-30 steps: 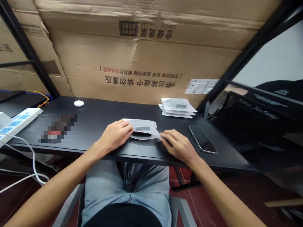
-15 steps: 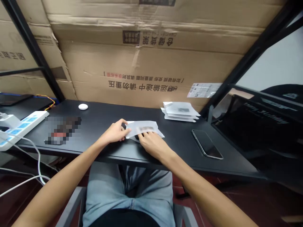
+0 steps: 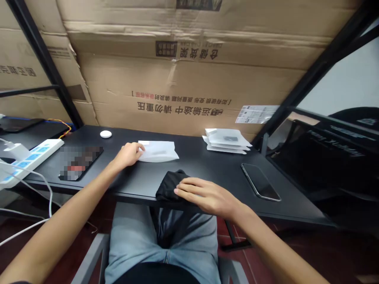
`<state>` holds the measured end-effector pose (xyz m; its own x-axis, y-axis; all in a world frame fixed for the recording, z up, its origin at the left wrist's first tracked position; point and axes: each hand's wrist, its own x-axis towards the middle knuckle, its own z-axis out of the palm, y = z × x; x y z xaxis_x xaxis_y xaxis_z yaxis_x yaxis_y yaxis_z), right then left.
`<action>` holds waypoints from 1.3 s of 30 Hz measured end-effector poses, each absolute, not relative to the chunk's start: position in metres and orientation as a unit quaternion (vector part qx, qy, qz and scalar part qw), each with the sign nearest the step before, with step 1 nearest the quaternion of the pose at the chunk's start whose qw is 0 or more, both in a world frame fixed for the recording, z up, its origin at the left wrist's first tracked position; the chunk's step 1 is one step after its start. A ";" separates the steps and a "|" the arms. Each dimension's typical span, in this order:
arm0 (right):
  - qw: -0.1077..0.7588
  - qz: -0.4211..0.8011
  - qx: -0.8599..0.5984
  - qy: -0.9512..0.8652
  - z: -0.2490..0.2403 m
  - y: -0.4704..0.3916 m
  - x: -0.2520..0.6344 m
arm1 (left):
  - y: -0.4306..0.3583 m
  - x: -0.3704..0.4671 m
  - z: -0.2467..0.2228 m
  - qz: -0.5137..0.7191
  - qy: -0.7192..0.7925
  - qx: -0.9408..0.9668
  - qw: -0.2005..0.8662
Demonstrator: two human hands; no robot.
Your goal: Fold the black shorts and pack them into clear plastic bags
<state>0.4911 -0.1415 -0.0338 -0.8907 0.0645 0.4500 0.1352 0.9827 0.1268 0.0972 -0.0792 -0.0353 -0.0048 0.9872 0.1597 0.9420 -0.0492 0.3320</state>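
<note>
My left hand (image 3: 128, 154) is at the left end of a white translucent pouch (image 3: 160, 152), pinching that edge between bent fingers. The pouch lies on the black desk with a faint darker patch showing through it. At the desk's front edge is a bunched piece of black cloth (image 3: 168, 185), folded and crumpled. My right hand (image 3: 209, 195) is over the cloth's right side, its fingers fairly straight and closed onto the fabric. The thumb is hidden beneath that hand.
A stack of several similar pouches (image 3: 226, 138) sits at the back right. A phone (image 3: 260, 182) lies on the right and a small white round object (image 3: 106, 134) at the back left. A blurred-out item (image 3: 79, 163) and a power strip (image 3: 32, 159) are leftward. Cardboard (image 3: 189, 79) stands behind.
My left hand has moved left with the pouch, away from my right hand. My right hand has come down and right, and the black cloth now shows at the desk edge.
</note>
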 end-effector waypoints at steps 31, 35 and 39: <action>0.296 0.096 -0.271 -0.911 -0.082 -0.121 0.502 | 0.013 0.084 -0.042 0.081 0.720 0.685 0.080; 0.268 0.116 -0.249 -0.923 -0.077 -0.121 0.504 | 0.017 0.079 -0.033 0.086 0.730 0.676 0.052; 0.294 0.107 -0.252 -0.916 -0.074 -0.128 0.501 | 0.005 0.100 -0.021 0.139 0.721 0.679 -0.018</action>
<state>0.5007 -0.1278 -0.0744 -0.7005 0.5245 0.4840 0.3993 0.8501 -0.3432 0.1002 0.0052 -0.0206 -0.0777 0.9736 0.2148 0.9835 0.0395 0.1764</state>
